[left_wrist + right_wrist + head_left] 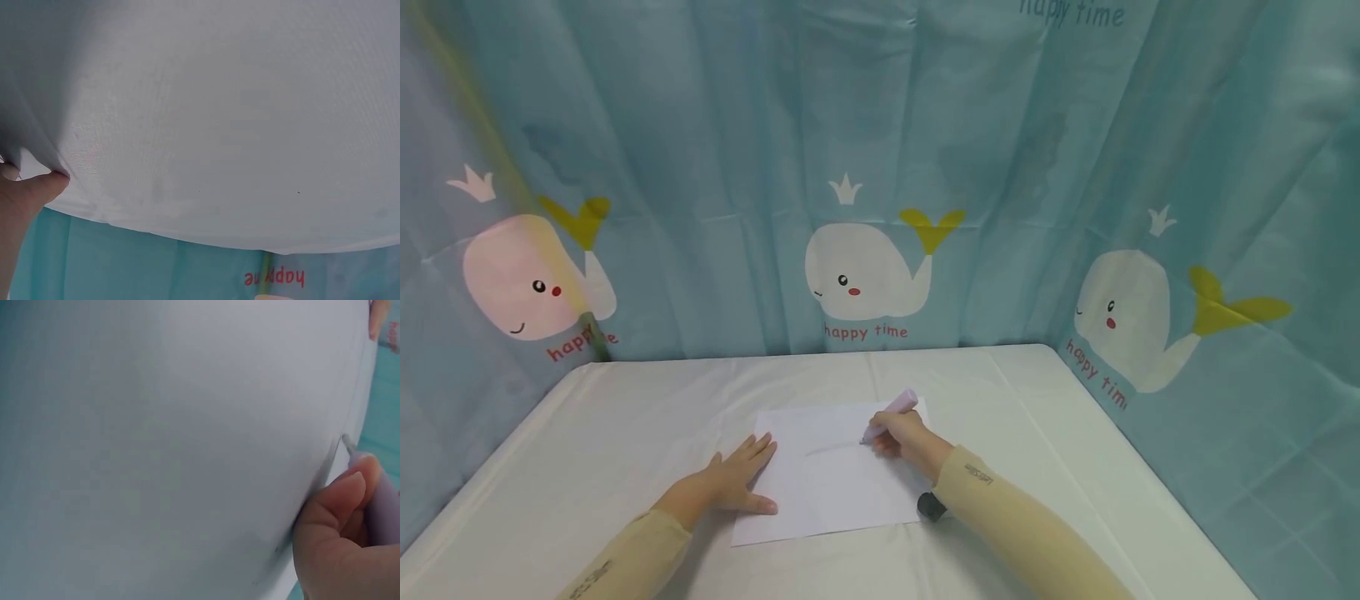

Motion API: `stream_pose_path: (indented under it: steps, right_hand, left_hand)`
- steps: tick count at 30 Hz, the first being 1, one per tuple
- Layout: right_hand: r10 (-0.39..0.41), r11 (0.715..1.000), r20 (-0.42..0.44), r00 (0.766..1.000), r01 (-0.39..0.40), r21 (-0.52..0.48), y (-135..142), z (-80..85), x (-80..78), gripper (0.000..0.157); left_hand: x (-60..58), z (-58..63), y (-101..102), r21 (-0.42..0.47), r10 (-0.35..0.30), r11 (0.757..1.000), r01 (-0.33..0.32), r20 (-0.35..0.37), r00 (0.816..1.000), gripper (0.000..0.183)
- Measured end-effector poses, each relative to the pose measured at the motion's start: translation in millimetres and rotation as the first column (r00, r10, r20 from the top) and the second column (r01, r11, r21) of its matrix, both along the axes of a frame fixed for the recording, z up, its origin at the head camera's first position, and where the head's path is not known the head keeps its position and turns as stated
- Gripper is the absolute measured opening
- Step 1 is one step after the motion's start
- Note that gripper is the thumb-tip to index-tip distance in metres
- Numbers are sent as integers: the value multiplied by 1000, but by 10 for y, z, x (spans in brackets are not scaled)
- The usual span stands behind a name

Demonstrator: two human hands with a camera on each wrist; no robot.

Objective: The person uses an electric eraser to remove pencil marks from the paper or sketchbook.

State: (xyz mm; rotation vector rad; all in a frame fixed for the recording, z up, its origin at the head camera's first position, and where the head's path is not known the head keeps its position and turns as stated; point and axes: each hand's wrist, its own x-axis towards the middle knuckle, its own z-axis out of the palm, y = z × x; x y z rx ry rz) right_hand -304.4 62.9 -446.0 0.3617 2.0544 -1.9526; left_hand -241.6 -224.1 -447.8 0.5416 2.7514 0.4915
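Observation:
A white sheet of paper lies on the table in the head view, with a faint line across its upper half. My right hand pinches a pale purple marker, tilted, its tip at the right end of that line. In the right wrist view the thumb and fingers close round the marker, and its tip meets the paper. My left hand rests with spread fingers on the sheet's left edge. Only part of the left hand shows in the left wrist view.
A small dark round object sits by the sheet's lower right corner, partly behind the right sleeve. White cloth covers the table. Blue-green curtains printed with whales hang behind and beside it.

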Motion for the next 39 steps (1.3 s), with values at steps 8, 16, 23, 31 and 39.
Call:
stream_pose_path:
  steps: [8,16,23,31,39]
  right_hand:
    - [0,1000,-4,1000,0,-5,-26,1,28,13]
    - [17,1000,13,1000,-17,10,-36,26,30,15]
    - [28,999,41,999,-27,-38,-19,31,-2,13]
    - [-12,998,52,999,16,-62,36,49,-39,14]
    - [-1,1000,33,999,2,-29,-10,45,-22,15]
  left_hand:
    - [29,49,7,2,8,1000,-8,6,1000,105]
    - [19,41,-11,14,8,1000,-8,12,1000,106]
    - [-5,10,-34,14,7,1000,-7,16,1000,107]
    - [-1,-12,-8,29,5,1000,-5,8,1000,106]
    - [6,-13,-7,10,9,1000,-9,9,1000,107]
